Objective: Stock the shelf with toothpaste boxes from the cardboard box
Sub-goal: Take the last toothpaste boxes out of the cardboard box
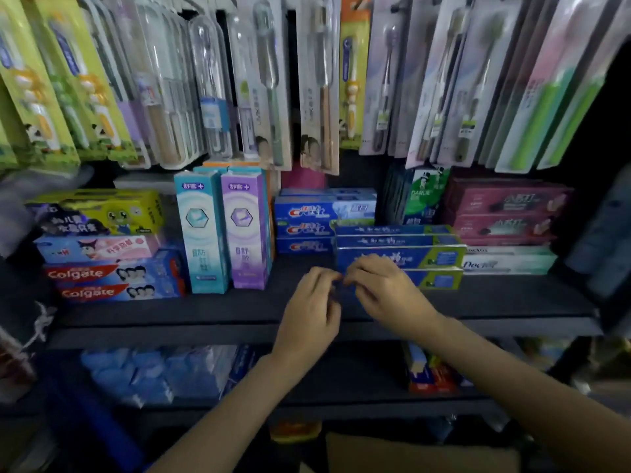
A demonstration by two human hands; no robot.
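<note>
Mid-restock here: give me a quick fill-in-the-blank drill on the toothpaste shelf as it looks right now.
1. Both hands, left hand and right hand, meet at the stack of ____-and-green boxes.
2. The two Colgate boxes lie stacked at the shelf's ____ end.
3. The teal box and purple box stand ____.
4. Packaged ____ hang above the shelf.

Missing words: blue; left; upright; toothbrushes
</note>
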